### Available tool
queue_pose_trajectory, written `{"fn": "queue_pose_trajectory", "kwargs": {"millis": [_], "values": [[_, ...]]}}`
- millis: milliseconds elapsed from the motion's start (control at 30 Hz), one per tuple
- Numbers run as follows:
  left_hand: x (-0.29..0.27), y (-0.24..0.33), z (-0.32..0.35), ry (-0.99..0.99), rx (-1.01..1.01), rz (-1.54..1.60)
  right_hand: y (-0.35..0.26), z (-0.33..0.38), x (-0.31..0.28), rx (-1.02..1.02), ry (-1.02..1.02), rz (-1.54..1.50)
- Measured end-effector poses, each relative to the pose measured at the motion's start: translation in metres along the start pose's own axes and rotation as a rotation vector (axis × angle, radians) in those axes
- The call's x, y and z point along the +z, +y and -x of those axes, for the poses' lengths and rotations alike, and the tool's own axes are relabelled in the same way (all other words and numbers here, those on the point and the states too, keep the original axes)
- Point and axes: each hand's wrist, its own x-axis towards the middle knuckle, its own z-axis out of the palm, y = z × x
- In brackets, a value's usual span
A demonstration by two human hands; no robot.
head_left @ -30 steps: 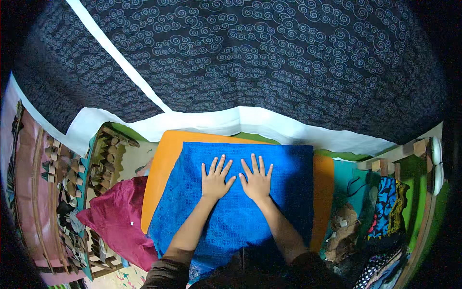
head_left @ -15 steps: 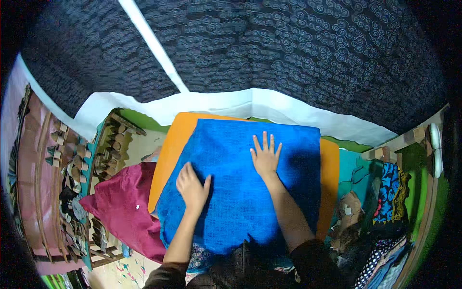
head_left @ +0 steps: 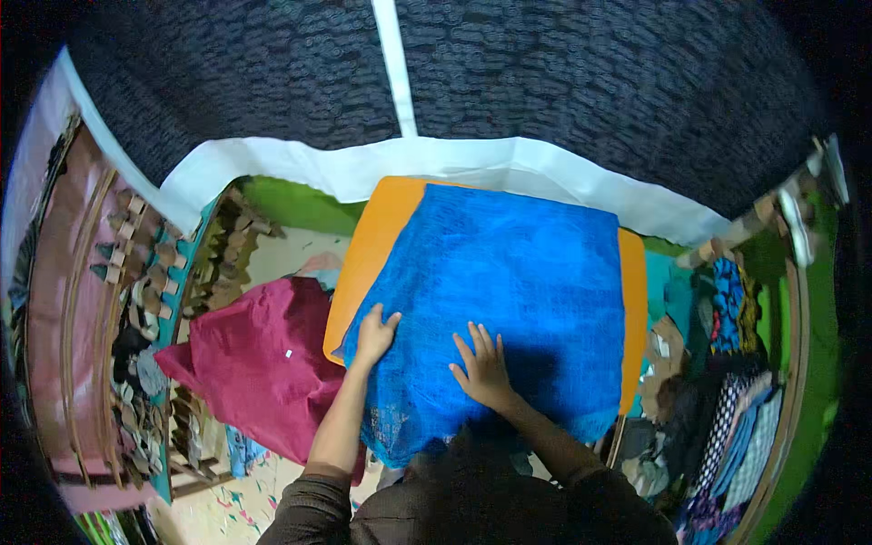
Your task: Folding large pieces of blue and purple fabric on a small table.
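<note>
A blue woven cloth point(head_left: 536, 263) lies spread over an orange board or table top point(head_left: 633, 309), hanging past its near edge. My left hand point(head_left: 372, 338) rests on the cloth by its left edge, thumb apart from the fingers. Nearer the cloth's middle, my right hand point(head_left: 484, 371) lies on it with fingers spread and nothing held. The cloth looks mostly smooth, with faint wrinkles.
Left of the board hangs a maroon shiny cloth point(head_left: 263, 363). Wooden racks point(head_left: 150, 309) with small brown pieces stand farther left. Folded fabrics point(head_left: 727, 454) and patterned cloth pile up at right. A dark patterned curtain point(head_left: 563, 73) fills the back.
My right hand has moved toward me from the cloth's far part. My left hand has shifted to the cloth's left edge. The whole view has turned slightly.
</note>
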Motion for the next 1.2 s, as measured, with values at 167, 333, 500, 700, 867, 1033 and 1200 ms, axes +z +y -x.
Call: {"fn": "queue_pose_trajectory", "kwargs": {"millis": [167,333,500,700,867,1033,1200], "values": [[-0.008,0.016,-0.025,0.011,0.129,0.212,-0.008,0.022,0.000,0.171,0.089,0.203],[0.002,-0.014,-0.021,0.048,0.187,-0.244,0.009,0.045,0.029,0.289,0.076,0.257],[0.008,-0.012,0.010,0.218,0.377,-0.474,0.016,0.044,0.039,0.287,0.089,0.293],[0.017,0.054,0.104,-0.232,0.757,-0.641,0.017,0.045,0.032,0.324,0.061,0.314],[0.044,0.020,0.104,-0.204,0.639,-0.686,0.033,0.093,-0.006,0.592,0.170,0.477],[0.076,0.083,0.121,-0.188,0.689,-0.709,0.101,0.198,-0.070,0.715,0.210,0.451],[0.163,0.180,0.145,-0.479,1.255,-0.476,0.130,0.249,-0.109,0.465,-0.004,0.240]]}}
